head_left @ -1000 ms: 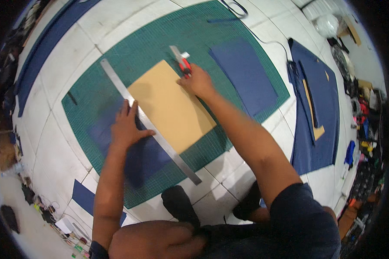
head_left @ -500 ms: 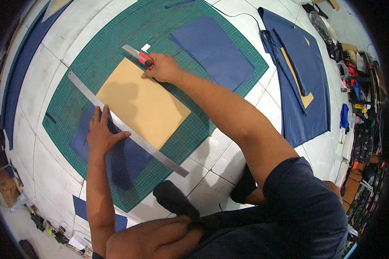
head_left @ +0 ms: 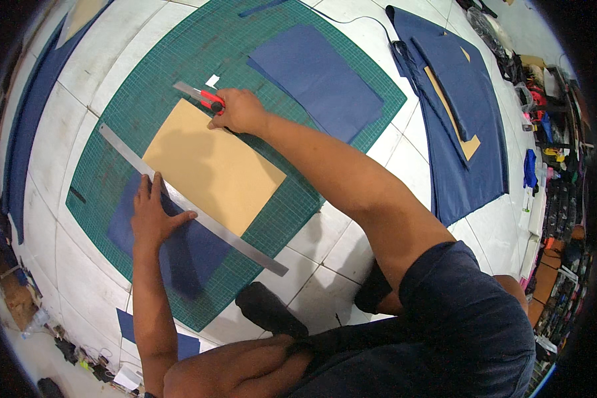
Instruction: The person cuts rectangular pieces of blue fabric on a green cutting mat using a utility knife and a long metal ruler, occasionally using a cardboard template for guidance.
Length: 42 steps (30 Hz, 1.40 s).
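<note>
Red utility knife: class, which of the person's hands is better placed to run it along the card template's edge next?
Probably the right hand: it grips the red utility knife at the card template corner. The left hand is pinning the steel ruler.

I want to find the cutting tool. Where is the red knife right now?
In the head view, the red knife is in the right hand, at the far corner of the tan card on the green cutting mat.

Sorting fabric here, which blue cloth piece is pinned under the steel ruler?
The blue piece at the mat's near-left, under the left hand and ruler; the other blue pieces lie free.
</note>
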{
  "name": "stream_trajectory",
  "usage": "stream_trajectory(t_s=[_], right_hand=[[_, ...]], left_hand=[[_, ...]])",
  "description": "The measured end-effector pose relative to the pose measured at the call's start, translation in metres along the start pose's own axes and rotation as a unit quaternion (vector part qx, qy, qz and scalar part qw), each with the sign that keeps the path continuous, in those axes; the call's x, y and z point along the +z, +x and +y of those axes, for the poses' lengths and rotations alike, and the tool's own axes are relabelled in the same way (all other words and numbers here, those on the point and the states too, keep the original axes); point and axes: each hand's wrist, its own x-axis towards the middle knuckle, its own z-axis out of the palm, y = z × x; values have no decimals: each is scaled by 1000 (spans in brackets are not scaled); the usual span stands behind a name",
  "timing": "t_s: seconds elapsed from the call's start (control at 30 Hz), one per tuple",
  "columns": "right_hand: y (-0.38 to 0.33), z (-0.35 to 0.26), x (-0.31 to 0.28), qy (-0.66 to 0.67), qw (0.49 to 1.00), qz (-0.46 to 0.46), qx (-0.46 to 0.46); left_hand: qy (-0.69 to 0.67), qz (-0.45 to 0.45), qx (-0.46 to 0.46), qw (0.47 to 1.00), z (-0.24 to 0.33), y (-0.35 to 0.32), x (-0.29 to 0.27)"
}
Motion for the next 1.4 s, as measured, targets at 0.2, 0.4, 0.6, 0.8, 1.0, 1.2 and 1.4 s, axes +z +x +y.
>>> stream_trajectory(t_s=[0.2,0.4,0.6,0.8,1.0,1.2,1.4], right_hand=[[-2,3,12,25,999,45,-13],[-12,-11,2,48,998,37,32],[-6,-7,13,14,998,58,6],[-6,-6,7,21,998,47,22],[8,-5,-25,-168,968,187,15],[-45,-71,43,-38,997,-49,38],[-73,-126,101,-118,985,-126,-4]], left_hand=[[4,-6,7,1000,-5,1,2],[-19,5,13,1000,-9,0,6],[-51,38,23,998,-19,-3,11],[-33,-4,6,999,-9,-6,-3],[-21,40,29,999,-18,2,19],[-5,9,17,1000,-19,-1,11],[-44,-8,7,999,-15,-2,7]])
